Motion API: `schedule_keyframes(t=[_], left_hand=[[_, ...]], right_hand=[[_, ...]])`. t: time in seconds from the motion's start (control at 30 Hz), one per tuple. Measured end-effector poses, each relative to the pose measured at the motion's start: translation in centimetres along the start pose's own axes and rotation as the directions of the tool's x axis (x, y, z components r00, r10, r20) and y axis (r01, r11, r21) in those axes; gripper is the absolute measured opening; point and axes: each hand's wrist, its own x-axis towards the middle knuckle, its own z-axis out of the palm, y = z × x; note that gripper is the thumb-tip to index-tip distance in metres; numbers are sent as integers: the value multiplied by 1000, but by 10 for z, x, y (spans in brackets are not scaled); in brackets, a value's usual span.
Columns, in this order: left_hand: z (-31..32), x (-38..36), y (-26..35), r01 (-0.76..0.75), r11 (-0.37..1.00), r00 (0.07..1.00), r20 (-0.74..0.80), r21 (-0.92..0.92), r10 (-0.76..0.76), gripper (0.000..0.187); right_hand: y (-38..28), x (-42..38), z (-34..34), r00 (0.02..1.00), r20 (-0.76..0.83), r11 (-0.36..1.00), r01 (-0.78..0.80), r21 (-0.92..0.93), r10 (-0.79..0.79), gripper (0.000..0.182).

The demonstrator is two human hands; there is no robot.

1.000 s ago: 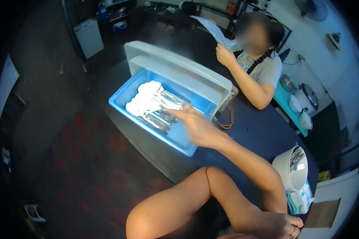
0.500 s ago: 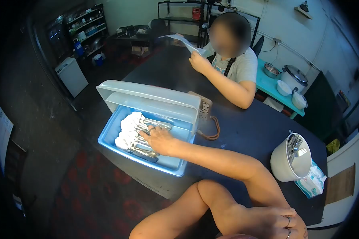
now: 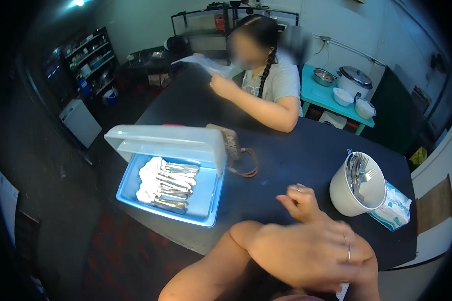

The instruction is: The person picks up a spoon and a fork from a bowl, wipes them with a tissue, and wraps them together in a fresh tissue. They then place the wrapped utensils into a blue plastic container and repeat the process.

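My right hand [image 3: 302, 201] is raised over the dark table, drawn back from the box. Its fingers are curled, the thumb sticks out to the left, and nothing shows in it. Crossing in front of my right forearm, my left hand [image 3: 306, 253] wears rings, and its fingers are smeared by motion. By its lower edge is a small white patterned piece [image 3: 342, 291] I cannot make out. To the left stands a blue plastic box [image 3: 204, 213] with its translucent lid [image 3: 165, 138] raised. Silver cutlery [image 3: 178, 183] lies in rows inside, handles pointing right, the other ends glaring white.
A white tub [image 3: 344, 193] of forks and other cutlery stands at right beside a tissue pack [image 3: 394, 208]. Behind the box lies a patterned pouch [image 3: 230, 143] with a strap. Across the table [image 3: 291, 155] a person [image 3: 273, 83] holds paper. A turquoise table [image 3: 314, 90] carries a pot and bowls.
My right hand has left the cutlery in the box and pulled back to the right. My left hand has shifted left and up. The view has shifted, and the person's head has turned.
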Motion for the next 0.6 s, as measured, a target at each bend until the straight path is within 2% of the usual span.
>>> schedule_keyframes(t=[0.03, 0.07, 0.13, 0.17, 0.2, 0.27, 0.3, 0.33, 0.37, 0.43, 0.47, 0.53, 0.6], left_hand=[[-21, 0, 0, 154, 984, 987, -67, 84, -149, 51], [-39, 4, -4, 308, 938, 947, -148, 160, -285, 50], [-53, 6, -26, 399, 888, 902, -273, 228, -335, 45], [-61, 5, -38, 442, 847, 884, -306, 295, -355, 45], [-69, 3, -50, 483, 797, 865, -341, 363, -369, 45], [-80, -2, -76, 579, 738, 800, -415, 347, -433, 42], [-84, -9, -98, 611, 708, 772, -466, 354, -433, 43], [-89, -16, -117, 709, 646, 679, -521, 282, -517, 44], [-94, -23, -137, 792, 536, 592, -579, 291, -560, 45], [-102, -53, -204, 891, 403, 421, -709, 208, -566, 58], [-96, -80, -241, 889, 404, 429, -701, 216, -570, 58], [-81, -126, -309, 877, -24, 432, -810, 479, -395, 68], [-53, -142, -322, 820, -189, 355, -740, 540, -572, 83]], right_hand=[[8, -18, 4, 1000, -19, 1000, -8, -1, 8, 17], [14, -32, 8, 991, -129, 997, -30, 70, 39, 15], [29, -66, 17, 940, -320, 974, -50, 221, 121, 14], [50, -88, 26, 967, -238, 981, -48, 189, 93, 11], [45, -94, 18, 978, -154, 986, -128, 103, 143, 7], [25, -70, 12, 964, -248, 986, -58, 156, 96, 7], [22, -66, 10, 982, -189, 990, 0, 138, 27, 7], [21, -64, 9, 980, -196, 989, -2, 145, 30, 7], [20, -63, 8, 989, -144, 991, -9, 134, 28, 10], [21, -64, 6, 995, -67, 987, -68, 148, 78, 21], [23, -64, 5, 993, -78, 986, -70, 149, 83, 21], [26, -65, 6, 992, -72, 983, -92, 161, 105, 23], [30, -67, 5, 990, -48, 975, -125, 181, 136, 24]])
